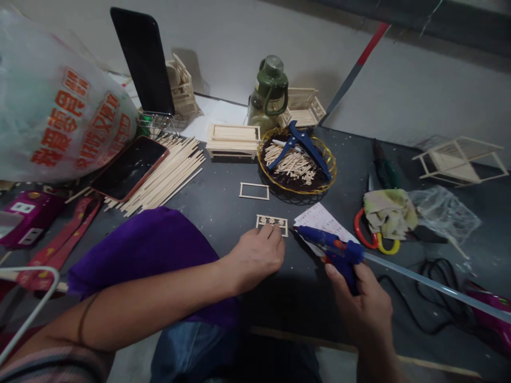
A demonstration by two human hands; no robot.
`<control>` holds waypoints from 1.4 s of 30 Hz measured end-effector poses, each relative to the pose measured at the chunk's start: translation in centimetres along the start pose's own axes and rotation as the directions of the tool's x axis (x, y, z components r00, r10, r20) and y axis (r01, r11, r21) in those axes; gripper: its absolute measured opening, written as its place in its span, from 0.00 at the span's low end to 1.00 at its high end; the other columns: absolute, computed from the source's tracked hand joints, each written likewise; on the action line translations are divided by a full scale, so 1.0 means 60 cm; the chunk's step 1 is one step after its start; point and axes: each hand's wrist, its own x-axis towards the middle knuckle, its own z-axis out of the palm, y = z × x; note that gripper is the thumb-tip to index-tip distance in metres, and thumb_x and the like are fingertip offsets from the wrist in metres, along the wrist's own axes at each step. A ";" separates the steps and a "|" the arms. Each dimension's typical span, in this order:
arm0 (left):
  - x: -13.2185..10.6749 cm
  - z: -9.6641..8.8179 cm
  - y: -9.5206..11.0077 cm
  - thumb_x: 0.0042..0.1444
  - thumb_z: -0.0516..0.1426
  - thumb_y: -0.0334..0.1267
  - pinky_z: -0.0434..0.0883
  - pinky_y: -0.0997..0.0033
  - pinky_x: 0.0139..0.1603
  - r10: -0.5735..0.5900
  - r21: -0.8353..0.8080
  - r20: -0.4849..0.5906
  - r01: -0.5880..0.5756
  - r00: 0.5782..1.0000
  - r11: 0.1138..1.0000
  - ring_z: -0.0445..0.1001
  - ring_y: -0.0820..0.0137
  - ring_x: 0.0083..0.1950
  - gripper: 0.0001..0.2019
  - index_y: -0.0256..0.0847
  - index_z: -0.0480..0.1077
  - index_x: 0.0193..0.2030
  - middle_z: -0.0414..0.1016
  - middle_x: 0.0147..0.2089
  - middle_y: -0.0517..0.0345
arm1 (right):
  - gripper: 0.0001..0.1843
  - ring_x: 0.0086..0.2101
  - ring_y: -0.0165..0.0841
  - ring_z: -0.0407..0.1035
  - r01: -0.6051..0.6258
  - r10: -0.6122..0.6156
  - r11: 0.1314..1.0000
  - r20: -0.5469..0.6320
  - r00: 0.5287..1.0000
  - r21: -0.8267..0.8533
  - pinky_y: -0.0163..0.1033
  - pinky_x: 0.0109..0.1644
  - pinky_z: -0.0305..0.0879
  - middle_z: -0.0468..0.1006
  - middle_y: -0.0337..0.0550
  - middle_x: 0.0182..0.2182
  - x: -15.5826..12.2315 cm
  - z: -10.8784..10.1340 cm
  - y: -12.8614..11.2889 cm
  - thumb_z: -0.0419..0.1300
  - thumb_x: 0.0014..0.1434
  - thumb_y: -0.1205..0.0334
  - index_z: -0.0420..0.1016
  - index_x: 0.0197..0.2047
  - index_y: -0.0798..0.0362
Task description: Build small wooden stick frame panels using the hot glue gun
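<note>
My left hand rests knuckles-up on the dark table, fingers curled, their tips pressing the near edge of a small wooden stick frame. My right hand grips a blue hot glue gun; its nozzle points left, close to the frame's right end. A clear glue stick juts out of the gun's back to the right. A white printed paper lies under the gun.
An empty stick rectangle lies further back. A wire basket holds cut sticks and blue cutters. Long sticks, a phone, a stick box, a green bottle, scissors with a rag, purple cloth.
</note>
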 end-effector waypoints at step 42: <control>-0.011 0.002 0.020 0.63 0.49 0.28 0.69 0.63 0.36 -0.133 0.044 -0.068 0.136 0.989 0.990 0.72 0.59 0.44 0.10 0.29 0.70 0.46 0.74 0.44 0.41 | 0.21 0.35 0.38 0.75 0.184 -0.173 0.975 -0.090 0.981 0.128 0.37 0.39 0.69 0.82 0.44 0.37 0.027 0.018 -0.021 0.59 0.60 0.46 0.78 0.48 0.52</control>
